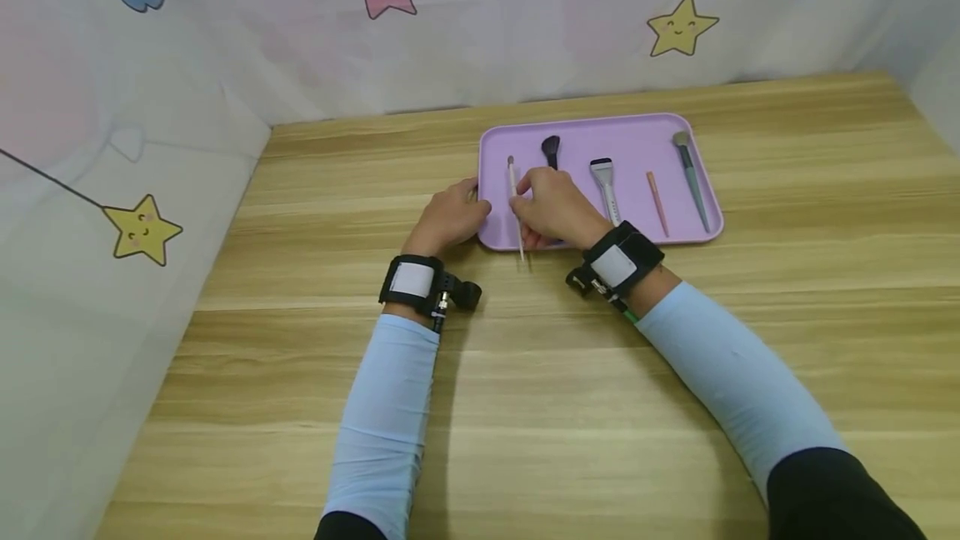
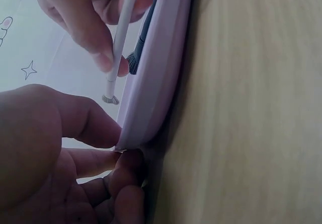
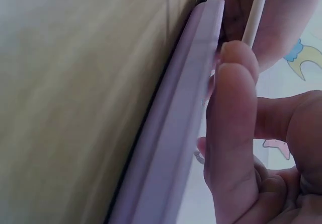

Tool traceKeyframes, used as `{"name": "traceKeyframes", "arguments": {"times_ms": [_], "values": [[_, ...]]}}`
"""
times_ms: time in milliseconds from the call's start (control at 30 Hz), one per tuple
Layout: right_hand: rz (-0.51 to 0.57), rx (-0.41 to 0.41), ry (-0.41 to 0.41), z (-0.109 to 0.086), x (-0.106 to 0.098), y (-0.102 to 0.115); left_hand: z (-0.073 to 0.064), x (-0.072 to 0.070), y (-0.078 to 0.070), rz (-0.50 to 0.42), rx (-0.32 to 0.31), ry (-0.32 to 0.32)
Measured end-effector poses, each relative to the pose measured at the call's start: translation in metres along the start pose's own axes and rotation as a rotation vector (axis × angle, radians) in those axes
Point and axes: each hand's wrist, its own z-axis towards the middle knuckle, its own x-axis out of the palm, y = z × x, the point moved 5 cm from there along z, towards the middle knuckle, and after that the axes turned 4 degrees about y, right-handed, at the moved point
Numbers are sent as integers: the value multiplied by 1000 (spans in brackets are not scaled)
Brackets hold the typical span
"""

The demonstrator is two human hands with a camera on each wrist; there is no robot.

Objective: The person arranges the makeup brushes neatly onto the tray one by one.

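A lilac tray lies on the table, with makeup brushes in it. My left hand is at its left end; the left wrist view shows thumb and fingers pinching the rim at the corner. Between thumb and fingertips, my right hand pinches a slim white makeup brush over the left part of the tray. Its small bristle head points toward the back wall, and its handle end reaches past the tray's front rim. Just right of it lies a black-bristled brush, its handle mostly hidden by my right hand.
Farther right in the tray lie a flat-headed grey brush, a thin pink stick-like brush and a green-handled brush. The wooden table spreads in front. A printed curtain hangs behind the table and along its left side.
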Motion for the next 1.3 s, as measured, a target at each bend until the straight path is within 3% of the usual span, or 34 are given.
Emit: {"name": "traceKeyframes", "arguments": {"times_ms": [233,433,733,867,1100,1300], "values": [[-12,34,-59,13,-2,-1,3,2,2,0,-10,0],[-150,63,-72,17,0,0,2,4,4,11,-15,4],[-348,-6,14,6,3,11,2,0,5,31,-15,1],[-352,-48,14,6,6,12,3,1,4,33,-13,4],[-348,-36,7,8,10,9,3,2,6,19,-15,12],[-326,-87,-47,2,8,18,-1,-6,16,16,-21,16]]}}
